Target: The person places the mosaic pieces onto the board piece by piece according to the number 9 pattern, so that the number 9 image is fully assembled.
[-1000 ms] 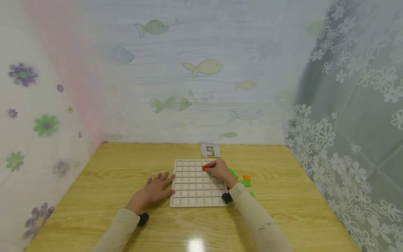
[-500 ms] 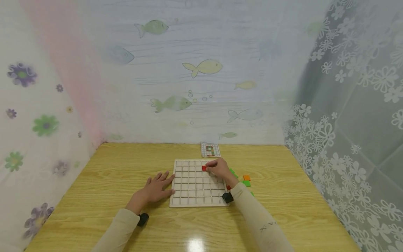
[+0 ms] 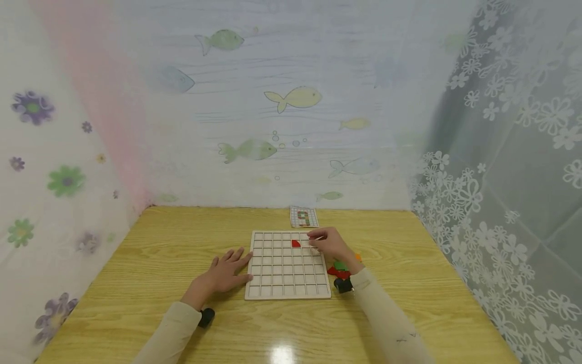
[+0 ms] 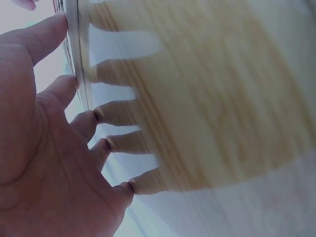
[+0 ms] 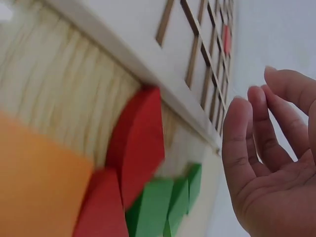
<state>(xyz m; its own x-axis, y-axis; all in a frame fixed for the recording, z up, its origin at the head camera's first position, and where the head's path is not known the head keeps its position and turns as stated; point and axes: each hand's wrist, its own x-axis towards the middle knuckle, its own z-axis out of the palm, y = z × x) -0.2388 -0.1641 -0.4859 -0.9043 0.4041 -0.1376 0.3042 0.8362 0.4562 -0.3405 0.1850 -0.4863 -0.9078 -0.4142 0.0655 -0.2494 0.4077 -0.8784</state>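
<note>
A white grid board [image 3: 277, 275] lies on the wooden table, with a red piece [image 3: 296, 243] that has one rounded corner in a cell of its second row from the top. My left hand [image 3: 225, 273] rests spread on the table, thumb and a fingertip touching the board's left edge; the left wrist view shows the fingers [image 4: 42, 39] against that edge. Over the board's upper right is my right hand [image 3: 332, 243], apart from the red piece. In the right wrist view, its fingers [image 5: 236, 133] are loosely bent with nothing between them.
Red pieces [image 5: 140, 148], green pieces [image 5: 157, 202] and an orange piece [image 5: 39, 182] lie just right of the board, partly under my right wrist. A card [image 3: 303, 217] with a coloured grid pattern lies behind the board. Patterned walls stand behind and at both sides.
My right hand has let go of the red piece and moved right, leaving it in its cell on the board. My left hand has stayed in place.
</note>
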